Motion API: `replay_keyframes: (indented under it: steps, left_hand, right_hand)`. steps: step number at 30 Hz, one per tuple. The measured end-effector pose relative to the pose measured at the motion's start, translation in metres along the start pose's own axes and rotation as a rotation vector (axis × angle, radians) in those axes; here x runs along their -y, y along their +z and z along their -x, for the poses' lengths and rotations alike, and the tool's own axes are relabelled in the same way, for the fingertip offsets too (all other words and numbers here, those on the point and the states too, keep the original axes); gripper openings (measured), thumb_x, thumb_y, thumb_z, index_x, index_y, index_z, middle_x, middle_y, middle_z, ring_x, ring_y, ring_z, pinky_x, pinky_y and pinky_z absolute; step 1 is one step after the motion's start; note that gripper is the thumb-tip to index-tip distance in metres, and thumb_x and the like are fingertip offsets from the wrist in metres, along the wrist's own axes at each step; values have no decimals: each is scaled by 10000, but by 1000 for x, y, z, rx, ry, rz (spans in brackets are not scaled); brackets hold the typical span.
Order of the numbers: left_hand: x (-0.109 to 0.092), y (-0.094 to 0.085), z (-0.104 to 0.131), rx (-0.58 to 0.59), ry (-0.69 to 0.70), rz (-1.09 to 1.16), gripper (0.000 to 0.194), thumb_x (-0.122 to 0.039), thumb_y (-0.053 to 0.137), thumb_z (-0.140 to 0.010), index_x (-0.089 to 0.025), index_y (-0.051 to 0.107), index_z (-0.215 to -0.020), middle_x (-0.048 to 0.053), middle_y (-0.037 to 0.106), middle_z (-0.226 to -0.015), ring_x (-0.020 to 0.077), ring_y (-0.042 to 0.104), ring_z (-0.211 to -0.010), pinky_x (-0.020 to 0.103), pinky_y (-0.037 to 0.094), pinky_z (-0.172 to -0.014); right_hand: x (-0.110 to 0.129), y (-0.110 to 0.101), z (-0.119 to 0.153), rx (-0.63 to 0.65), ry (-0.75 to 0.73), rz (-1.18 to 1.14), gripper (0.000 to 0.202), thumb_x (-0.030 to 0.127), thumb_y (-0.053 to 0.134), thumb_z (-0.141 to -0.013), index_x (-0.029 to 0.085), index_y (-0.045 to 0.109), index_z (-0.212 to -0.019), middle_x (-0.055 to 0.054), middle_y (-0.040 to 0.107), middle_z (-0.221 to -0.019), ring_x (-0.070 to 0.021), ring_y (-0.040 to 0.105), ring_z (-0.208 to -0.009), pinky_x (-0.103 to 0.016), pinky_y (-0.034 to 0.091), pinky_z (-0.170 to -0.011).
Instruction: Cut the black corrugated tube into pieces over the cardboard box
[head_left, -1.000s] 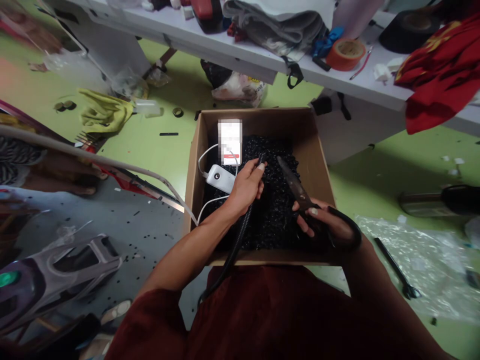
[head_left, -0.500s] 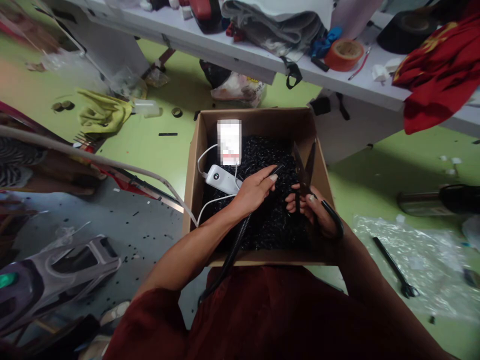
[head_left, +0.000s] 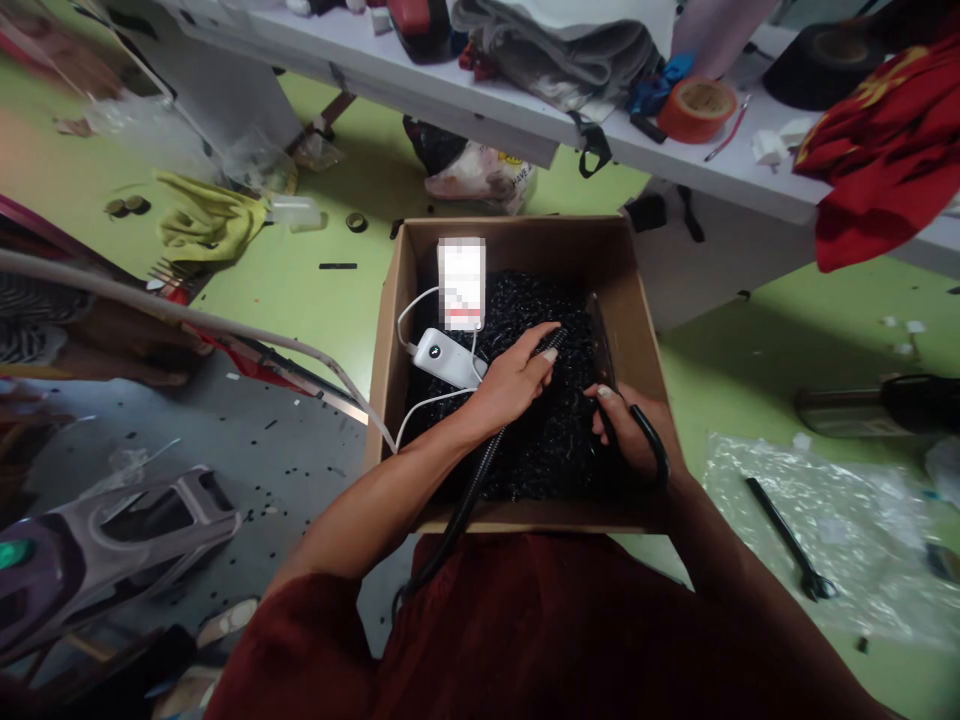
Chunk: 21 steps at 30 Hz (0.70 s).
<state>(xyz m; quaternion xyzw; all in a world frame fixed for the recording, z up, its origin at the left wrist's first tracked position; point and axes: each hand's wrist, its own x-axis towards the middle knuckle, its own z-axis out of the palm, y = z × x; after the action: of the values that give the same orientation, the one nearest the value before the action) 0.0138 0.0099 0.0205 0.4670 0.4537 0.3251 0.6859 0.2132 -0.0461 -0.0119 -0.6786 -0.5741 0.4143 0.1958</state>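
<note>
My left hand (head_left: 514,378) is closed around a black ribbed tube (head_left: 480,475), which runs back under my forearm toward my lap. In my right hand (head_left: 634,425) are large dark scissors (head_left: 605,345), their blades together and pointing away from me near the box's right wall. Both hands are over an open cardboard box (head_left: 525,517) holding a heap of small black pieces (head_left: 532,460). A white power bank (head_left: 448,358) with white cables and a bright-screened phone (head_left: 461,285) lie at the box's left side.
Beyond the box stands a white table (head_left: 517,100) with orange tape (head_left: 696,110) and a red cloth (head_left: 885,150). A yellow cloth (head_left: 206,220) lies on the floor at left. At right are clear plastic (head_left: 840,530) and a metal bottle (head_left: 840,410).
The scissors have gone from spread blades to closed. My right hand has tightened around the handles. My left hand has stayed nearly in place with the tube.
</note>
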Motion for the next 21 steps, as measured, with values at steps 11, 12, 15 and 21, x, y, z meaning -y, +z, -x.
replay_keyframes:
  steps: [11,12,15,21]
  left_hand:
    - [-1,2,0,32,-5,-56,461,-271,429,-910,-228,422,-1369,-39,458,-659,60,368,-520,188,335,-513]
    - [-1,2,0,37,0,-66,461,-277,427,-912,-233,418,-1371,-38,462,-664,60,371,-521,190,340,-516]
    - [0,1,1,48,18,-101,463,-298,420,-914,-250,413,-1375,-35,477,-676,62,382,-523,195,352,-520]
    - [2,1,0,-1,29,-121,491,-333,436,-906,-209,401,-1380,-38,488,-667,67,414,-535,204,363,-536]
  right_hand:
    - [-1,7,-10,-175,-207,192,467,552,344,-909,205,654,-952,-115,570,-1140,-287,548,-1083,-427,408,-965]
    - [-2,8,-10,-175,-215,184,455,542,350,-909,207,647,-995,-117,567,-1175,-289,535,-1114,-430,397,-984]
    - [-1,7,-10,-153,-206,162,422,521,364,-909,226,624,-1063,-114,621,-1109,-294,560,-1070,-449,424,-942]
    - [6,5,-9,-147,-218,193,372,512,364,-912,237,614,-923,-107,621,-961,-276,583,-935,-433,453,-842]
